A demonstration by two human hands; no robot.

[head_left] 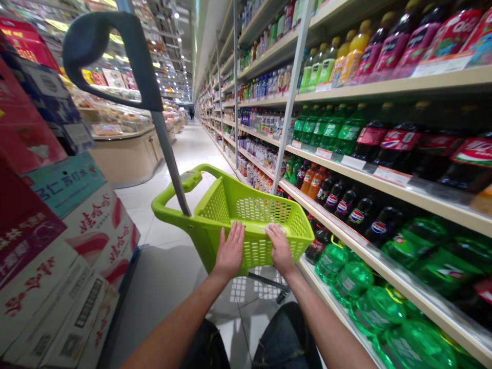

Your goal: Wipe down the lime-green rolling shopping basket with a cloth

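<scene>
A lime-green shopping trolley basket (pixel 253 212) with slotted walls stands just in front of my knees, tilted in view. My left hand (pixel 231 248) lies flat along the outside of its near wall, fingers stretched upward to the rim and holding nothing. Farther right on the same rim, my right hand (pixel 281 250) is closed with its fingers curled over the edge. A crumpled white wipe or tissue (pixel 273 227) shows under those fingertips. The basket's bare floor is partly visible. From the trolley's left side rises a grey pole with a dark handle (pixel 148 61).
Shelves (pixel 384 159) of bottled drinks line the right side, with large green bottles (pixel 378 307) low beside my right arm. Stacked cartons (pixel 92 225) stand close on the left. A display counter (pixel 126 154) lies beyond them. A tiled aisle (pixel 184 138) runs ahead.
</scene>
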